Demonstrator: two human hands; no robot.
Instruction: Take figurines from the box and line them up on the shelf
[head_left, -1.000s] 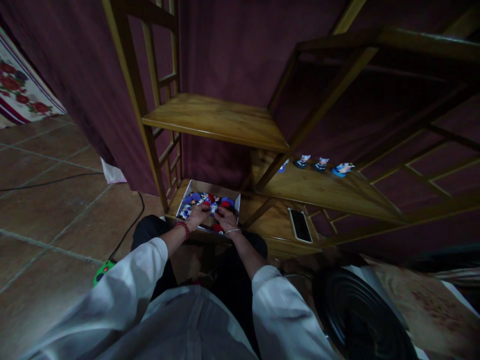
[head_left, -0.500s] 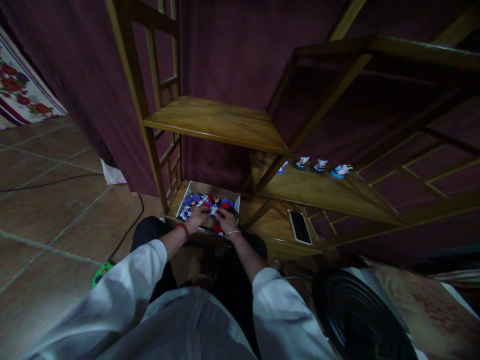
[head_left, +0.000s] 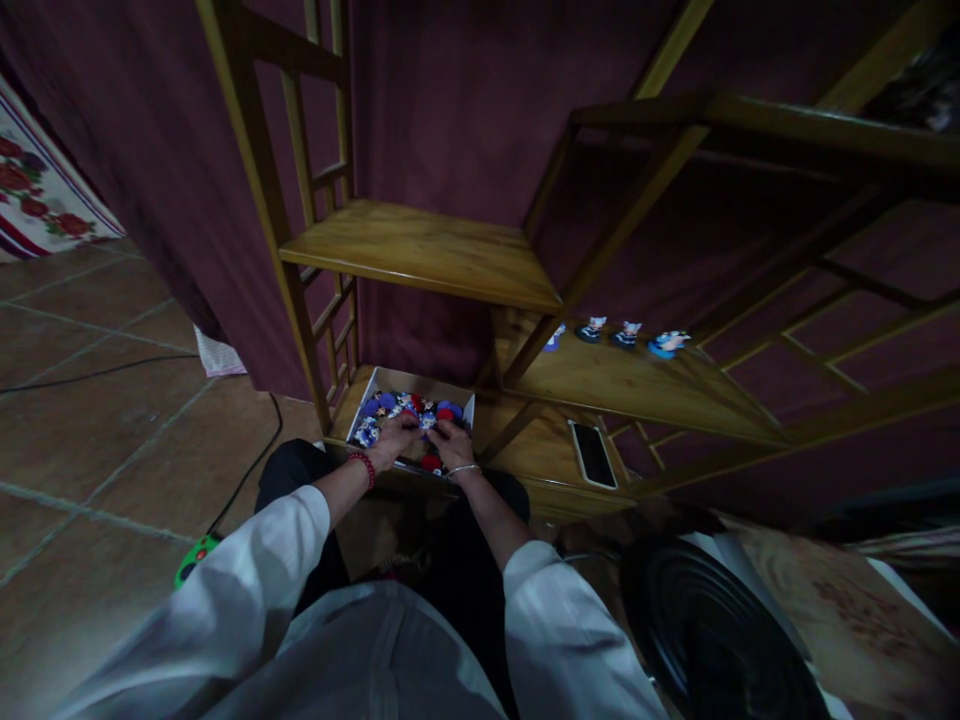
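A white open box [head_left: 474, 408] on the low shelf holds several small figurines in blue, white, red and black. My left hand [head_left: 394, 441] and my right hand [head_left: 452, 445] meet over the box, fingers bent inward. Between their fingertips is a small blue-and-white figurine [head_left: 427, 422], which both hands grip. Beside my left hand, another blue-and-white figurine [head_left: 367, 431] lies in the box. A red round piece [head_left: 432, 462] shows close to my right hand. The fingers partly cover the box's contents.
Several figurines stand on the right shelf [head_left: 645, 385], one partly behind a slanted post. A phone [head_left: 594, 455] lies on the lower board. An upper shelf [head_left: 420, 250] overhangs the box. A black ribbed round object [head_left: 712, 620] is at lower right, and a green gadget [head_left: 196, 560] with a cable at left.
The whole view has shifted slightly, with the shelves a little further left. Both hands stay over the box at the same figurine, their fingers nearly unchanged.
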